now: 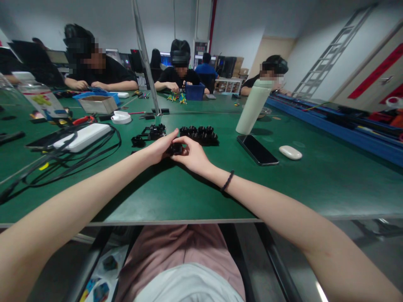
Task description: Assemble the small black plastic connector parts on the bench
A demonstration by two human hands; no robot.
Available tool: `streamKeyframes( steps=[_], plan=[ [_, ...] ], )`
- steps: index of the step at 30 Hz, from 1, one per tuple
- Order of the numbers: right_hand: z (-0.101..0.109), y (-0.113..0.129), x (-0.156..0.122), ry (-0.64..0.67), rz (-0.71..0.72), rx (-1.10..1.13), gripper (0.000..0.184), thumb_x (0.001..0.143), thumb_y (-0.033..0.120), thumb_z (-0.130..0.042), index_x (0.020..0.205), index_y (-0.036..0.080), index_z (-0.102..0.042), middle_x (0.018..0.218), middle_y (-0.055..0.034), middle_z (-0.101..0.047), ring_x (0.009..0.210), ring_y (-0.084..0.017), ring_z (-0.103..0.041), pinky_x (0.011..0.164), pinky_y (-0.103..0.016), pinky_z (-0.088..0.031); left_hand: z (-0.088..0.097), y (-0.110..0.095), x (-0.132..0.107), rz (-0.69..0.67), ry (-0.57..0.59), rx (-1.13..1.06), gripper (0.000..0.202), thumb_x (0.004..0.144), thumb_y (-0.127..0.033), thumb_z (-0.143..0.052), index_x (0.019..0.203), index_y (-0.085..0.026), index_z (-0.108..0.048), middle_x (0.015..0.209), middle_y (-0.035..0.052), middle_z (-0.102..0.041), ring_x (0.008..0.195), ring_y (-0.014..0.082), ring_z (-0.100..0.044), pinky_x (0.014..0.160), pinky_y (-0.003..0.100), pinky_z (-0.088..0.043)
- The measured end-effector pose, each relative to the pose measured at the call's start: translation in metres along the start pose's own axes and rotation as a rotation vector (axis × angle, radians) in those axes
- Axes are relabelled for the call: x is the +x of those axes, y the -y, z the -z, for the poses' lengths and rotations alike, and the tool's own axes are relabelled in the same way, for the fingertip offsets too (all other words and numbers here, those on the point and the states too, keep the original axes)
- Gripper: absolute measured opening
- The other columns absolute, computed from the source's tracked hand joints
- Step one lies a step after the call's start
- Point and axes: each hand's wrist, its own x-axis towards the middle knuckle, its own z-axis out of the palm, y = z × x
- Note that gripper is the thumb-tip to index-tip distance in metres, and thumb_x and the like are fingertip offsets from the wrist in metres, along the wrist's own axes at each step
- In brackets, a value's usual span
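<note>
Both my hands meet over the green table [151,193] around a small black part [176,148], whose exact kind I cannot make out. My left hand [163,147] closes on it from the left, its thumb raised. From the right, my right hand [192,154] pinches the same part between thumb and fingers. Just behind my hands sits a block of black round-topped parts [201,134] in rows. To the left of it lies a loose cluster of black pieces [153,131], partly hidden by my left hand.
On the right are a pale green bottle [254,107], a phone [257,149] and a white oval case [290,152]. A white power strip [82,137] with black cables lies left, near a cardboard box [98,104]. A metal pole [147,63] rises behind. Several people work across the table.
</note>
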Motion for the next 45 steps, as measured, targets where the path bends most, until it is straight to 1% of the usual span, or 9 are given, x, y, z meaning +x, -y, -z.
streamKeyframes(
  steps=[4,10,15,19,22,30,34,41,45],
  plan=[
    [0.001,0.001,0.000,-0.034,0.033,-0.033,0.037,0.063,0.003,-0.067,0.097,0.016,-0.062,0.094,-0.0006,-0.066,0.078,-0.013,-0.062,0.080,-0.032,-0.053,0.001,0.001,0.002,-0.015,-0.014,0.004,0.042,0.088,-0.052,-0.051,0.069,-0.016,-0.064,0.069,0.0050,-0.069,0.060,0.0133,-0.063,0.051,0.021,-0.044],
    [0.003,0.000,-0.001,-0.124,0.072,-0.119,0.036,0.064,0.004,-0.066,0.097,0.017,-0.062,0.099,-0.0025,-0.062,0.091,-0.016,-0.061,0.085,-0.035,-0.052,0.001,0.000,0.000,-0.027,0.050,0.014,0.042,0.091,-0.049,-0.047,0.076,-0.016,-0.067,0.075,0.0068,-0.071,0.053,0.0121,-0.060,0.045,0.021,-0.045],
    [0.004,-0.001,-0.001,-0.185,0.084,-0.165,0.037,0.063,0.002,-0.063,0.096,0.019,-0.062,0.100,-0.0030,-0.058,0.087,-0.016,-0.059,0.084,-0.036,-0.053,-0.002,-0.001,-0.004,-0.058,0.073,0.042,0.038,0.093,-0.043,-0.046,0.081,-0.015,-0.069,0.084,0.0075,-0.073,0.054,0.0120,-0.061,0.043,0.021,-0.046],
    [0.004,-0.002,0.000,-0.227,0.087,-0.168,0.035,0.064,0.003,-0.064,0.095,0.018,-0.060,0.099,-0.0037,-0.059,0.089,-0.016,-0.059,0.084,-0.035,-0.053,-0.004,0.000,-0.006,-0.084,0.083,0.072,0.041,0.094,-0.047,-0.043,0.093,-0.016,-0.070,0.090,0.0083,-0.074,0.057,0.0127,-0.062,0.044,0.021,-0.047],
    [0.004,-0.004,0.002,-0.217,0.084,-0.131,0.033,0.065,0.007,-0.067,0.094,0.018,-0.058,0.099,-0.0036,-0.060,0.089,-0.016,-0.059,0.081,-0.033,-0.053,-0.005,0.001,-0.006,-0.104,0.074,0.123,0.045,0.094,-0.050,-0.041,0.097,-0.016,-0.070,0.087,0.0083,-0.073,0.055,0.0126,-0.061,0.044,0.021,-0.046],
    [0.005,-0.007,0.002,-0.156,0.012,-0.138,0.035,0.068,0.014,-0.068,0.101,0.017,-0.059,0.106,-0.0049,-0.059,0.072,-0.011,-0.057,0.078,-0.034,-0.053,-0.006,0.004,-0.006,-0.143,0.019,0.180,0.049,0.093,-0.054,-0.041,0.093,-0.014,-0.070,0.075,0.0076,-0.071,0.050,0.0123,-0.058,0.042,0.021,-0.044],
    [0.004,0.000,-0.001,-0.144,0.023,-0.248,0.035,0.066,0.013,-0.068,0.101,0.017,-0.063,0.102,-0.0038,-0.057,0.081,-0.013,-0.059,0.082,-0.035,-0.053,-0.007,0.005,-0.005,-0.137,0.007,0.173,0.051,0.091,-0.056,-0.042,0.088,-0.014,-0.071,0.072,0.0076,-0.071,0.049,0.0118,-0.057,0.043,0.020,-0.043],
    [0.002,0.004,-0.004,-0.119,0.021,-0.264,0.037,0.066,0.012,-0.068,0.103,0.018,-0.065,0.097,-0.0031,-0.055,0.073,-0.012,-0.057,0.080,-0.034,-0.053,-0.005,0.006,-0.003,-0.152,-0.053,0.134,0.048,0.090,-0.055,-0.047,0.077,-0.014,-0.070,0.073,0.0088,-0.072,0.062,0.0158,-0.065,0.054,0.023,-0.047],
    [0.000,0.000,-0.004,-0.124,0.070,-0.196,0.037,0.065,0.010,-0.066,0.100,0.019,-0.062,0.100,-0.0026,-0.056,0.071,-0.011,-0.056,0.077,-0.033,-0.053,-0.004,0.007,-0.001,-0.154,-0.066,0.092,0.047,0.084,-0.059,-0.053,0.075,-0.015,-0.068,0.071,0.0080,-0.070,0.063,0.0164,-0.065,0.054,0.023,-0.045]
  ],
)
